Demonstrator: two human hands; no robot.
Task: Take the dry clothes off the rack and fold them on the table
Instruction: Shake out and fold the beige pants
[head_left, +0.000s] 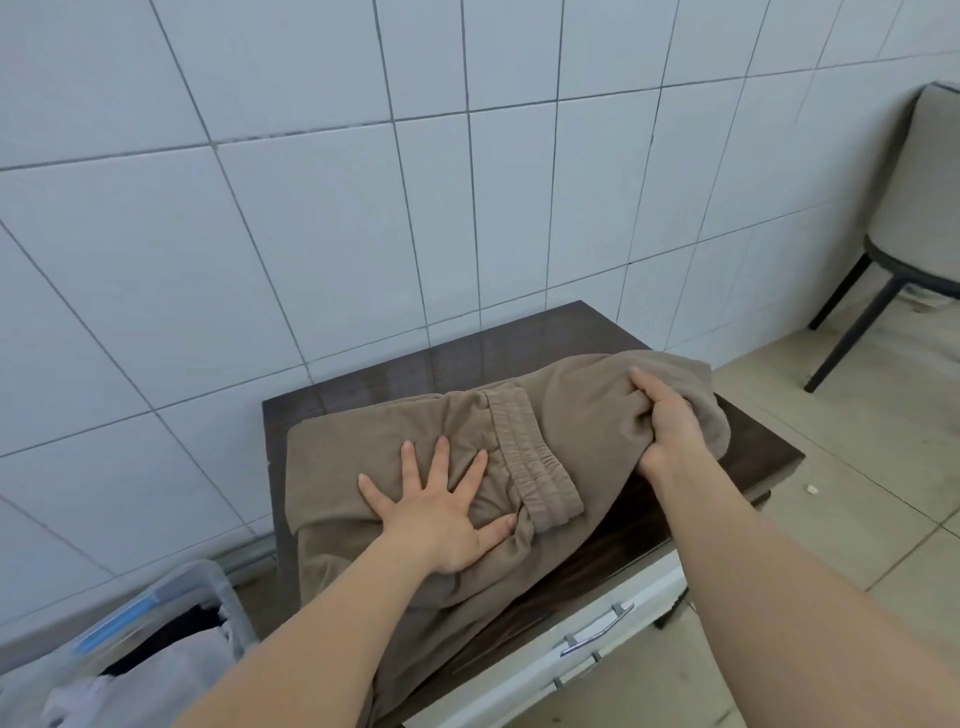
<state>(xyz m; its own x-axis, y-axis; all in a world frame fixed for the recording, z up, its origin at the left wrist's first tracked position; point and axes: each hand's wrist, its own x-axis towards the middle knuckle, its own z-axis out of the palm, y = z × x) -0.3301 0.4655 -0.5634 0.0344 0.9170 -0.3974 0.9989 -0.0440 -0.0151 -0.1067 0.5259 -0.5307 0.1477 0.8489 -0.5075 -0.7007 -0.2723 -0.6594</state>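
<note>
Tan trousers with an elastic waistband lie across a small dark wooden table. My left hand presses flat on the cloth near the waistband, fingers spread. At the table's right end my right hand grips a bunched fold of the same trousers, lifted a little off the tabletop. Part of the cloth hangs over the table's near edge.
A clear plastic bin with pale and dark clothes stands at the lower left. A white drawer front with a metal handle sits under the tabletop. A grey chair stands at the right by the tiled wall.
</note>
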